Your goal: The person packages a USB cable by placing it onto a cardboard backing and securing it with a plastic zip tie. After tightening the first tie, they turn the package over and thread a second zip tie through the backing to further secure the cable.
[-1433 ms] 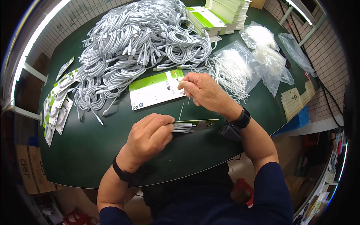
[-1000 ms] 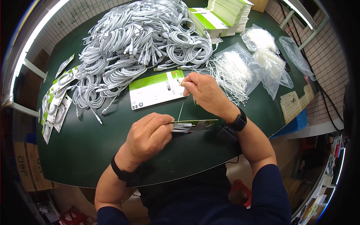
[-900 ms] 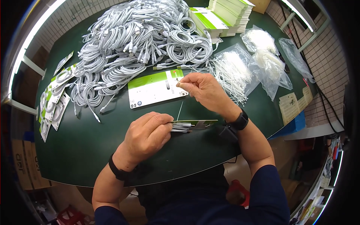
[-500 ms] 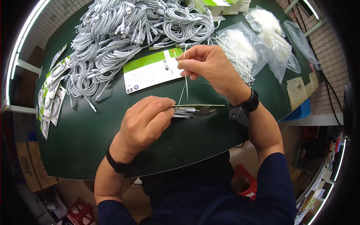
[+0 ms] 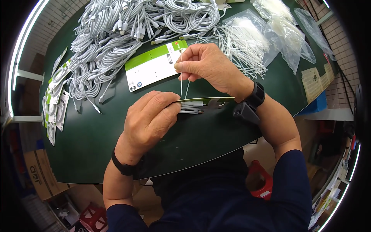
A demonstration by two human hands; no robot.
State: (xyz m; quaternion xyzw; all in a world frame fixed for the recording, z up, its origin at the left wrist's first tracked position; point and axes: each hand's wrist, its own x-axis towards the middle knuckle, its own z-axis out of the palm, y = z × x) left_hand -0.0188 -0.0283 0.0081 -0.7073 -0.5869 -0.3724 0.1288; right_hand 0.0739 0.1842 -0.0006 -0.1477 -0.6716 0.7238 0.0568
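Observation:
My left hand (image 5: 150, 120) is closed on a thin green-and-white card (image 5: 218, 99), held edge-on above the table. Against the card's near side lies a bundled grey cable (image 5: 192, 108), its connector ends poking out to the right of my fingers. My right hand (image 5: 210, 66) pinches a white cable tie (image 5: 181, 85) between thumb and forefinger. The tie hangs down, its lower end at the card's upper edge beside my left fingertips; whether it passes through cannot be made out. Another thin strand (image 5: 188, 89) rises from the card just right of it.
Flat on the green table (image 5: 100, 154) behind my hands lies another green-and-white card (image 5: 148, 71). Grey cables (image 5: 112, 42) are heaped at the back left. Loose white ties (image 5: 247, 44) and plastic bags (image 5: 284, 36) occupy the back right. Carded cables (image 5: 60, 100) overlap along the left edge.
My right hand has shifted a little left with the tie, whose lower end now meets the card by my left fingertips. The left hand keeps its hold on card and cable.

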